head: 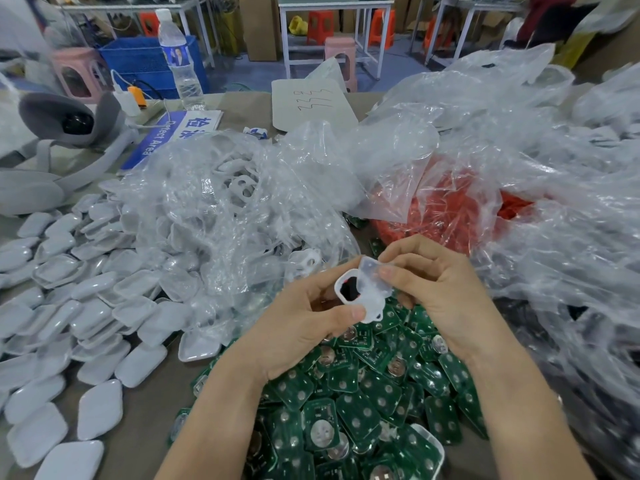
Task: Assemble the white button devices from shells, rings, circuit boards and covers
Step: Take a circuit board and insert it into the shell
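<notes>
One white shell [338, 284] pinched in the left grip [304, 327], clear cover [373, 282] pinched against it by the right grip [437, 299], both above a heap of green circuit boards [363, 393], white covers [52, 306] spread on the desk [145, 427].

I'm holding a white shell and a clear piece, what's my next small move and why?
Probably press the clear piece flat onto the white shell: the right hand pinches it tilted against the shell in the left hand, and the dark opening is only partly covered.
</notes>
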Action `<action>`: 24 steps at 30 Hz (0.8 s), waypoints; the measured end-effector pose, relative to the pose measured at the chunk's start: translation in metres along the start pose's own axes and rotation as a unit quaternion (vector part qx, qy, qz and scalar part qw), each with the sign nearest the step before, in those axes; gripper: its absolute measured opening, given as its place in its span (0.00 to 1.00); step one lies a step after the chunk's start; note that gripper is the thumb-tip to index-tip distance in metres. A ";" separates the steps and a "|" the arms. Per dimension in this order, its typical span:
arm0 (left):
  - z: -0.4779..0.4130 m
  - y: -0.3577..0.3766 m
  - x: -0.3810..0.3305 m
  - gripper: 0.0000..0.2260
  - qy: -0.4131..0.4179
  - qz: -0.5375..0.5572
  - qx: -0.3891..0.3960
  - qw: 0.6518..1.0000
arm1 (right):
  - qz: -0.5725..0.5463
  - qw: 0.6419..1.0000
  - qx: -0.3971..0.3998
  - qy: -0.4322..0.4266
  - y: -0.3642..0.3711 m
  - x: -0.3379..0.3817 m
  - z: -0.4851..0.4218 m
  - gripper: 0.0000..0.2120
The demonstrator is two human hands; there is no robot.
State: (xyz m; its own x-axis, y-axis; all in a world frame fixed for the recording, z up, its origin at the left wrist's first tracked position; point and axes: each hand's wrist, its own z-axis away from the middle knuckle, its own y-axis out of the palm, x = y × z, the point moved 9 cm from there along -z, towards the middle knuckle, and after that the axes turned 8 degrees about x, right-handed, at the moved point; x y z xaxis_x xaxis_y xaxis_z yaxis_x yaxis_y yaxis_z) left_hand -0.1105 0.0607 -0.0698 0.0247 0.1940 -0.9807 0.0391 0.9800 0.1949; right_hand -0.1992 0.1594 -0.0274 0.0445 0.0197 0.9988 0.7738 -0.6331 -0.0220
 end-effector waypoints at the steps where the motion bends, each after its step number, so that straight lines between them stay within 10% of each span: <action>1: 0.000 0.001 -0.001 0.26 0.002 0.006 0.006 1.000 | 0.002 1.000 0.002 -0.004 0.000 0.000 0.000 0.06; 24: 0.003 0.016 -0.005 0.18 -0.021 0.119 0.061 0.991 | -0.028 0.999 0.013 -0.030 -0.004 0.000 0.000 0.12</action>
State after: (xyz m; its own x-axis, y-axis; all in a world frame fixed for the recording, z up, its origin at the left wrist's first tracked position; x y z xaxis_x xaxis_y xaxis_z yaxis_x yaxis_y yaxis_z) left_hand -0.1072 0.0758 -0.0621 0.0885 0.4140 -0.9059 0.1477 0.8940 0.4230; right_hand -0.2021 0.1619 -0.0270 0.0384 0.1021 0.9940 0.7924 -0.6092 0.0320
